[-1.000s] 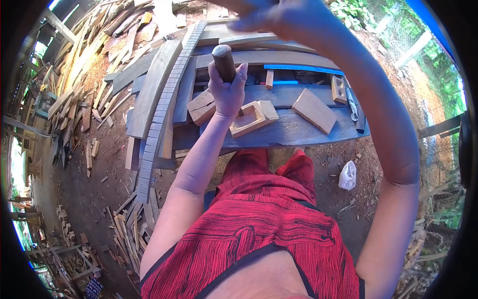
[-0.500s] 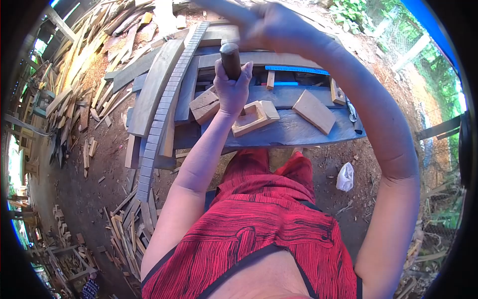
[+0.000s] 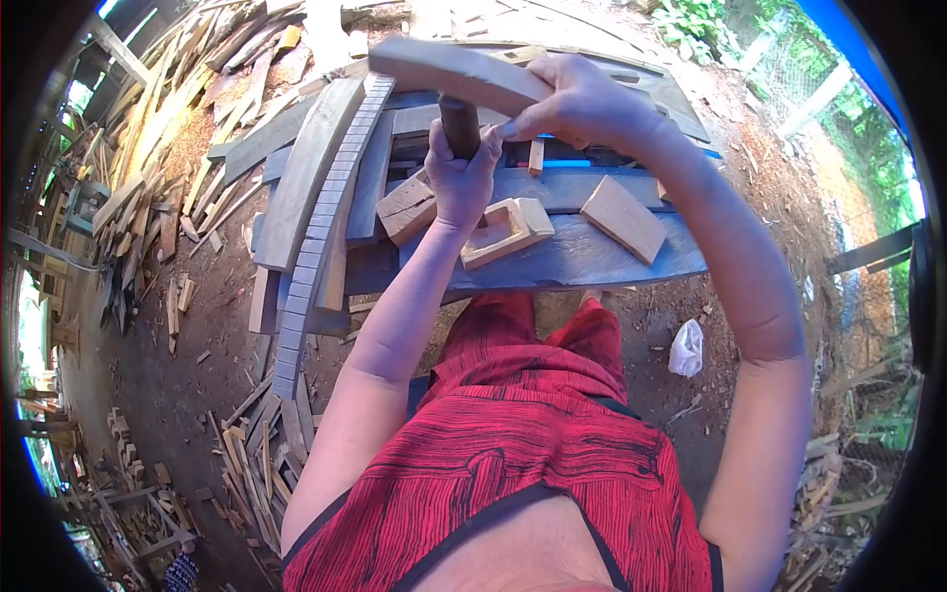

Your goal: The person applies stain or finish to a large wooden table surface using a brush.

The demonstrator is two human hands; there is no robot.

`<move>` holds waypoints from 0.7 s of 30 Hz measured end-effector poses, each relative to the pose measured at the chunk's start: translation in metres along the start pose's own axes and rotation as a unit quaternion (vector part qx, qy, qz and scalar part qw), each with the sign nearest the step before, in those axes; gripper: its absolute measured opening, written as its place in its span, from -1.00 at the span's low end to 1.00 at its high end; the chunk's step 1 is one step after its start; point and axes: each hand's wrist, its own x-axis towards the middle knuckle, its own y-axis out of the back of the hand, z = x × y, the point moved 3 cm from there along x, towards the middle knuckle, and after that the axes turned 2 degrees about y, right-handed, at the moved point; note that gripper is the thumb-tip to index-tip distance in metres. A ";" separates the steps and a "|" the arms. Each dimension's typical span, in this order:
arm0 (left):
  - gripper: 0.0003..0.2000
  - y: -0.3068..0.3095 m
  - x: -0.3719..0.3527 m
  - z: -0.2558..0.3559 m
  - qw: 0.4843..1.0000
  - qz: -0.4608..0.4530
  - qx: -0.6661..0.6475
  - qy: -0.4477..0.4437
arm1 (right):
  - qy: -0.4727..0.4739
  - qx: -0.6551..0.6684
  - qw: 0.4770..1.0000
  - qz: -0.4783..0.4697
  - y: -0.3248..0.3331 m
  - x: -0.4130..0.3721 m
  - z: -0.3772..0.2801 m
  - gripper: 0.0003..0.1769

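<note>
My left hand (image 3: 461,178) is wrapped round the dark, round handle (image 3: 458,126) of what looks like a chisel, held upright over the bench; its lower end is hidden. In my right hand (image 3: 587,102) is a thick wooden bar (image 3: 454,71), gripped at its right end and lying across the top of the handle in this view. Just below my left hand lies a wooden block with a rectangular recess (image 3: 506,235). A cracked block (image 3: 406,209) sits to its left, and a plain rectangular block (image 3: 624,219) to its right.
The bench (image 3: 592,255) is made of dark, worn planks. A long strip marked with cross lines (image 3: 314,232) leans along its left side beside a wide board (image 3: 314,183). Scrap wood (image 3: 178,109) is heaped at the left. A white plastic bag (image 3: 687,348) lies on the ground at right.
My right hand has come down and to the right, bringing the wooden bar from above the view's top edge onto the handle's top. My left hand stays in place.
</note>
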 end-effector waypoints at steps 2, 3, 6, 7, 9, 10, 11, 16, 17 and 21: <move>-0.75 0.003 -0.001 0.000 0.999 -0.001 -0.008 0.043 | 0.031 0.060 0.997 0.041 -0.019 0.002 0.032 -0.55; -0.75 0.003 -0.001 -0.001 0.996 -0.018 -0.029 0.081 | 0.024 0.138 0.988 0.071 -0.037 -0.001 0.051 -0.52; -0.77 0.004 -0.001 -0.001 0.989 -0.027 -0.068 0.126 | -0.037 0.236 0.960 0.145 -0.088 -0.008 0.111 -0.41; -0.78 0.005 -0.001 -0.001 0.987 -0.023 -0.086 0.136 | -0.036 0.239 0.960 0.142 -0.098 -0.011 0.121 -0.41; -0.78 0.008 -0.002 0.000 0.989 -0.016 -0.061 0.132 | -0.106 0.330 0.928 0.135 -0.120 -0.015 0.147 -0.40; -0.78 0.008 -0.001 -0.001 0.991 -0.008 -0.042 0.126 | -0.108 0.333 0.927 0.135 -0.132 -0.011 0.161 -0.40; -0.78 0.007 -0.002 -0.006 0.991 -0.009 -0.040 0.128 | -0.062 0.278 0.948 0.143 -0.141 -0.005 0.173 -0.41; -0.82 0.009 0.006 -0.013 0.994 0.031 -0.024 0.100 | -0.051 0.146 0.978 0.137 -0.140 0.004 0.176 -0.46; -0.82 0.010 0.011 -0.018 0.993 0.036 -0.024 0.107 | -0.053 0.148 0.978 0.136 -0.137 0.005 0.173 -0.46; -0.80 0.008 0.007 -0.015 0.992 0.038 -0.026 0.114 | -0.055 0.090 0.985 0.134 -0.136 0.004 0.174 -0.53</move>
